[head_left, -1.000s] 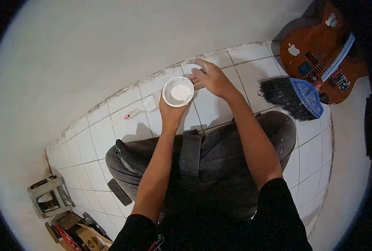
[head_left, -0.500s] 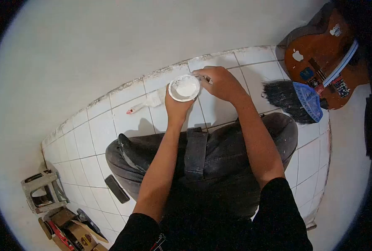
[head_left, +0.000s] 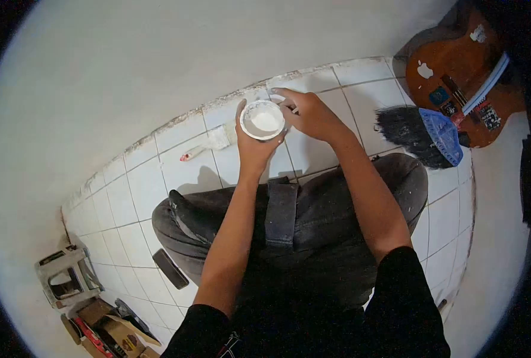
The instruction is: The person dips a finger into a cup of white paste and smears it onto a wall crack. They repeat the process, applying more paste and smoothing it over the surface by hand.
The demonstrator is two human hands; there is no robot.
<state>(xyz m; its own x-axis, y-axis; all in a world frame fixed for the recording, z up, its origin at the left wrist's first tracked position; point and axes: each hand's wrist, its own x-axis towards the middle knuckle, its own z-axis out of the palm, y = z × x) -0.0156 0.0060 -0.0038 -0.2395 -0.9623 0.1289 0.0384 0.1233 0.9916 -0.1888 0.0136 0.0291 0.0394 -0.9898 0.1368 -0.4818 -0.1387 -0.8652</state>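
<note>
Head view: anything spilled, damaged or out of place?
A white-coated brush lies loose on the floor tiles left of the cup. The wall's bottom edge looks ragged and chipped. No spill visible.

The head-worn camera is looking steeply down (wide fisheye), sitting close above the cup (head_left: 263, 120) and tiled floor (head_left: 140, 191)

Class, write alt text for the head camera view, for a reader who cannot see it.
Seen from above, a person's left hand holds a small white cup with white contents, the right hand at its rim. A paintbrush lies on the tiled floor by the wall; a guitar is at the right.
</note>
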